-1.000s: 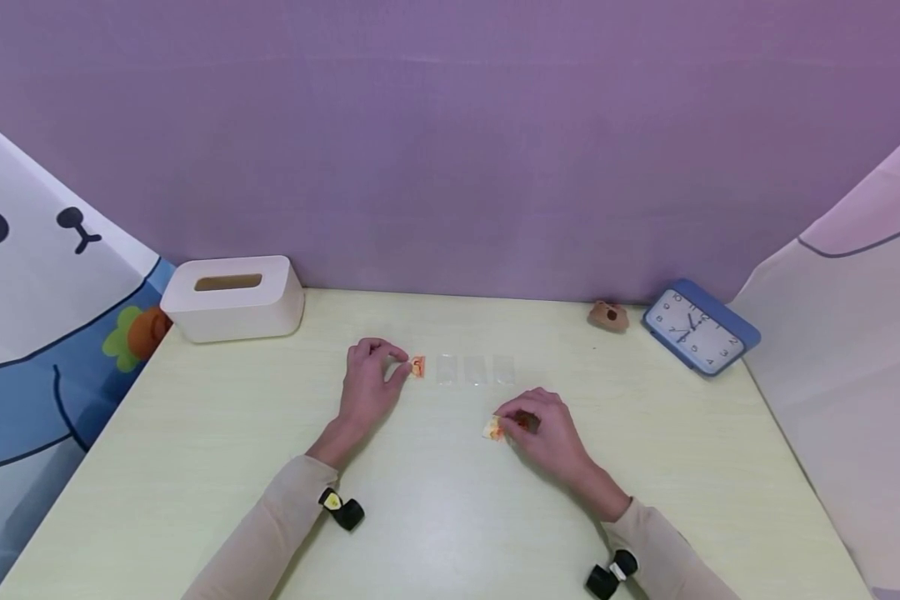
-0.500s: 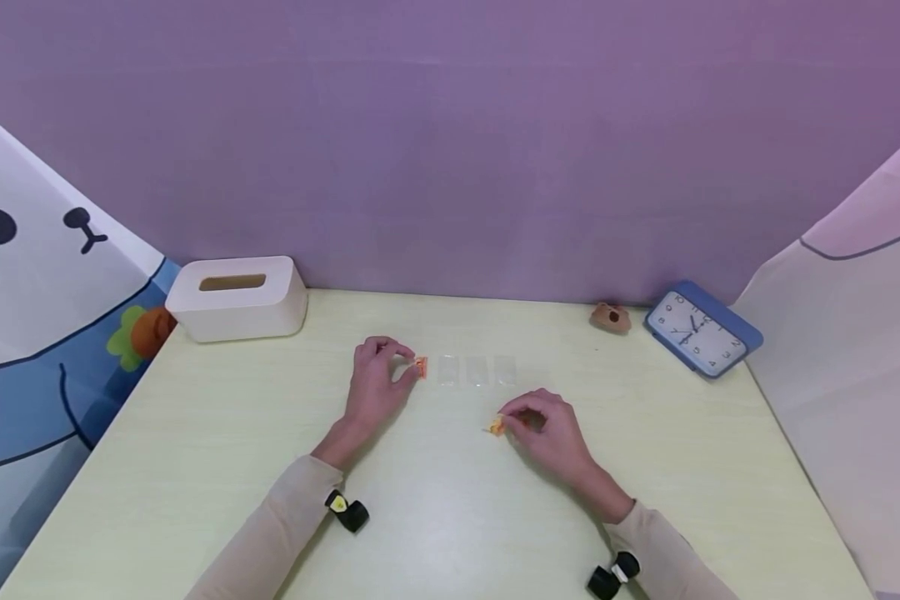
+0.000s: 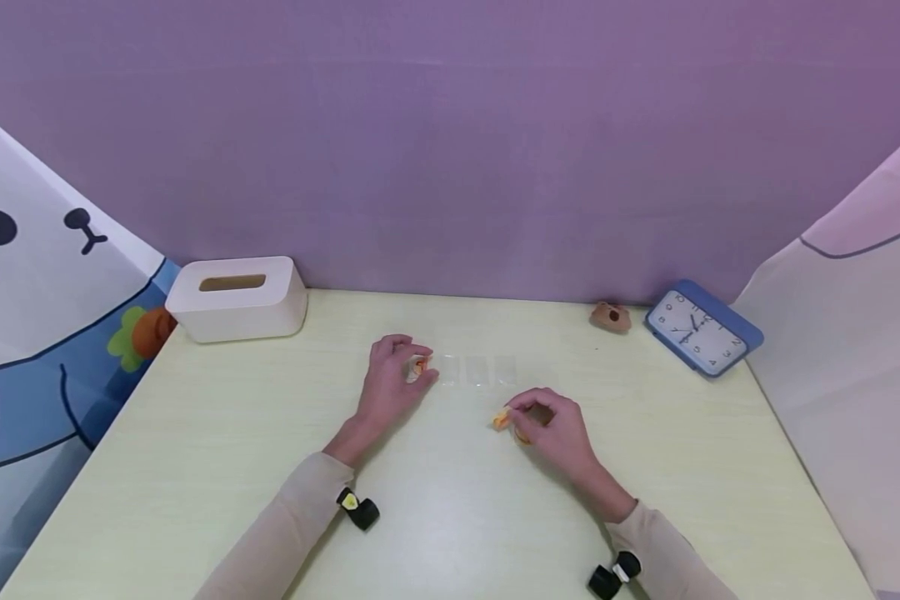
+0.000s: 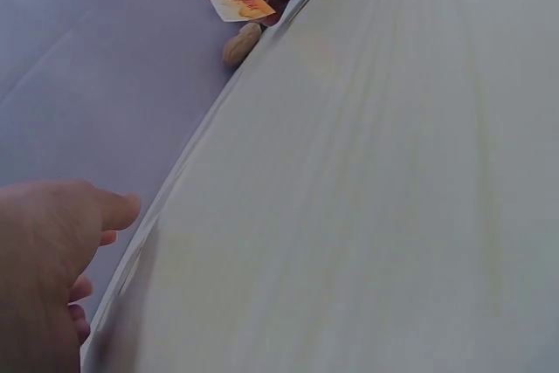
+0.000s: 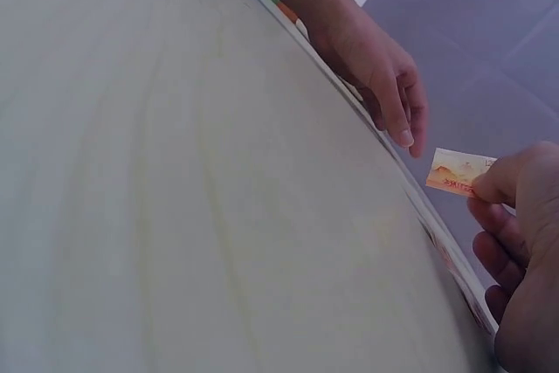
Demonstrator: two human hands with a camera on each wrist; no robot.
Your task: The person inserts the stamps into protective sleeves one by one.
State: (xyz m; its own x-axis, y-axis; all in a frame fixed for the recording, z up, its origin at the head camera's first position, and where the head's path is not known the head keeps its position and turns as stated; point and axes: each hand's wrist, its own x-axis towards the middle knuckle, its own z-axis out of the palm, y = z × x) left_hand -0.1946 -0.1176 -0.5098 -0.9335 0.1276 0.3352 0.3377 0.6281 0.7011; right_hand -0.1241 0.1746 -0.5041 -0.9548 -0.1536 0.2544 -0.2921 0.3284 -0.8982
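Observation:
My right hand (image 3: pixel 558 437) pinches a small orange and cream printed stamp (image 3: pixel 501 419) between thumb and fingers, just above the table. The right wrist view shows that stamp (image 5: pixel 456 172) flat-faced, with small print on it. More orange shows beneath the right palm, too hidden to tell what it is. My left hand (image 3: pixel 390 379) is at the left end of a row of clear sleeves (image 3: pixel 477 371). Another orange piece (image 3: pixel 421 366) shows between its spread thumb and fingers, partly covered. In the right wrist view, the left hand (image 5: pixel 371 67) has its fingers reaching downward, nothing visibly gripped.
A white tissue box (image 3: pixel 236 300) stands at the back left of the pale table (image 3: pixel 435 517). At the back right are a small brown animal-shaped ornament (image 3: pixel 610 317) and a blue-framed clock (image 3: pixel 703 329). A purple cloth (image 3: pixel 450 167) hangs behind the table.
My left hand has moved slightly right over the orange piece, and its thumb and fingers have spread around it. The stamp in my right hand has turned and shifted slightly right.

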